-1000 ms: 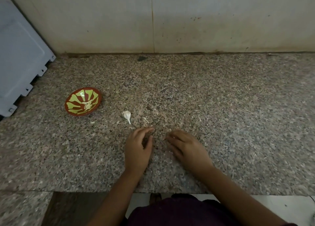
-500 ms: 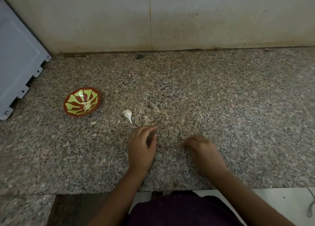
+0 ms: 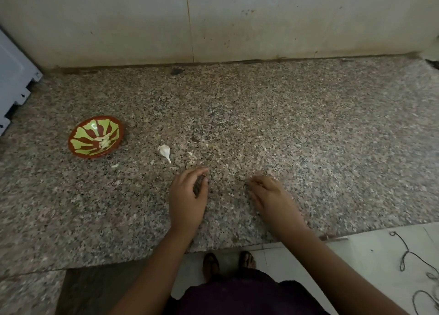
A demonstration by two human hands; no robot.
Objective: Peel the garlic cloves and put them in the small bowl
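A small red bowl with a green pattern sits at the left on the granite counter, with several peeled garlic cloves inside. A white unpeeled garlic piece with a thin stem lies right of the bowl. Just below it, my left hand rests on the counter, its fingers curled into a loose cup with nothing seen inside. My right hand lies on the counter to the right, fingers curled downward, holding nothing visible.
Bits of garlic skin lie near the bowl and close to the garlic piece. A pale blue panel leans at the far left. The wall bounds the back. A dark cord lies on the floor at right.
My right hand has curled its fingers in and slid right, away from my left hand. The left hand has stayed put. The view has tilted down, showing the floor and feet.
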